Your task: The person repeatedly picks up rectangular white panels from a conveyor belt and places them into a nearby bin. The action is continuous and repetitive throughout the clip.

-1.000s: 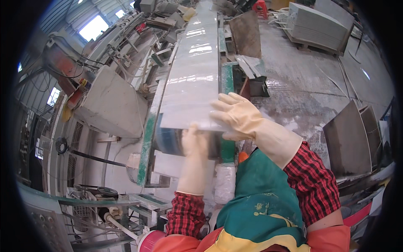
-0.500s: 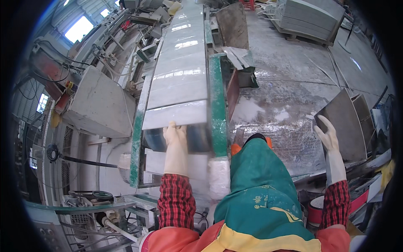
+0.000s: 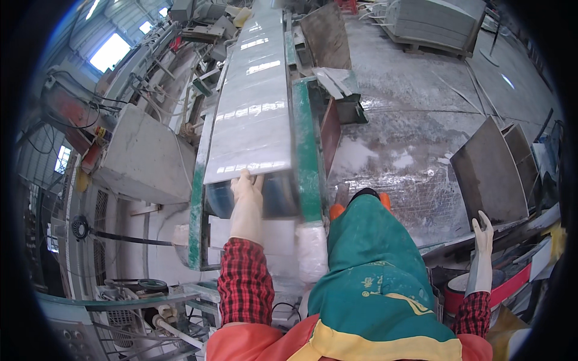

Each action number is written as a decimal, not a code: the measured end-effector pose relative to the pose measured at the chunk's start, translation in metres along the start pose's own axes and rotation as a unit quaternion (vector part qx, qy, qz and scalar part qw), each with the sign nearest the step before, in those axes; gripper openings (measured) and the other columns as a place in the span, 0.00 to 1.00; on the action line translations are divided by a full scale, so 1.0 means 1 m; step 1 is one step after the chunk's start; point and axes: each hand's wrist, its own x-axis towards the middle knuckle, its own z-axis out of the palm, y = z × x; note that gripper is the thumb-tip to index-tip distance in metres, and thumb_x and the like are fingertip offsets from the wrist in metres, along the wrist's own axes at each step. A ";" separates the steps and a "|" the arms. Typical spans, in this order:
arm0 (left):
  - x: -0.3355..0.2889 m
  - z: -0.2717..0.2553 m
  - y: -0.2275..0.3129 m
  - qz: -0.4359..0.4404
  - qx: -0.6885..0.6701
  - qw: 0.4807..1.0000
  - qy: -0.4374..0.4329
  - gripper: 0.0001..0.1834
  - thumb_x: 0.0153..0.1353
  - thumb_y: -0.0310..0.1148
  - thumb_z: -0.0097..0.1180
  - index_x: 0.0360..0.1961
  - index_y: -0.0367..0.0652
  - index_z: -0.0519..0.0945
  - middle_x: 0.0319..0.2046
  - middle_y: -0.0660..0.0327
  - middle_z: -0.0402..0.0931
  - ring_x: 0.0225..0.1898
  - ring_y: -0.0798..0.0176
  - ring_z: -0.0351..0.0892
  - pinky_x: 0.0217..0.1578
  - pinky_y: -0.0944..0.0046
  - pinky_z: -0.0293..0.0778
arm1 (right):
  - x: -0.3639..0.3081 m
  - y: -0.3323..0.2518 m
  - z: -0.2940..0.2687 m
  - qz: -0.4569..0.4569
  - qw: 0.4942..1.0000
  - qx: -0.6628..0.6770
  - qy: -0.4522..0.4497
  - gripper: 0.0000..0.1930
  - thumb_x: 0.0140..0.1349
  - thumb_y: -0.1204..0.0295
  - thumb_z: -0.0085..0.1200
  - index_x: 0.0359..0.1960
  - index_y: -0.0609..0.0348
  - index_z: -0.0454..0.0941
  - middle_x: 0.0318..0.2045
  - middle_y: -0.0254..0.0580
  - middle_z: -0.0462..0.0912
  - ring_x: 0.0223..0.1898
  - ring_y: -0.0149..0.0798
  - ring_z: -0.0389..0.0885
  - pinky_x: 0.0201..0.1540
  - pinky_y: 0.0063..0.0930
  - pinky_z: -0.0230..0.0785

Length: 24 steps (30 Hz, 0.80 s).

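In the head view, the step in hand looks like tending the nearest slab (image 3: pixel 253 161) at the near end of a long row on the conveyor, just above a blue roller (image 3: pixel 280 195) and between side rails, the right one a green rail (image 3: pixel 308 138). The left hand (image 3: pixel 247 203), gloved, has its fingers bent at the slab's front edge and seems to touch it — whether it truly grips or only steadies it, I cannot tell, since part of the fingers is hidden. The right hand (image 3: pixel 483 234), also gloved, is well apart from the row, its fingers loosely spread and holding nothing, near the lower edge of a leaning brown board (image 3: pixel 487 168). As I judge it, the next move calls for keeping the front edge level and controlled, with the right hand brought across if the slab's weight is to be taken. The slab itself is pale, flat and thin-edged — its top glossy, with bright bands of reflected light across it — and the seams along the row are faint.
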 end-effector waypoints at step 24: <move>-0.051 0.041 0.046 0.312 0.674 0.645 -0.178 0.21 0.71 0.46 0.45 0.54 0.42 0.77 0.49 0.44 0.79 0.51 0.46 0.79 0.53 0.53 0.74 | -0.034 0.054 -0.177 -0.024 0.863 -0.403 0.304 0.24 0.70 0.64 0.49 0.64 0.64 0.68 0.62 0.56 0.72 0.64 0.53 0.68 0.68 0.40 0.58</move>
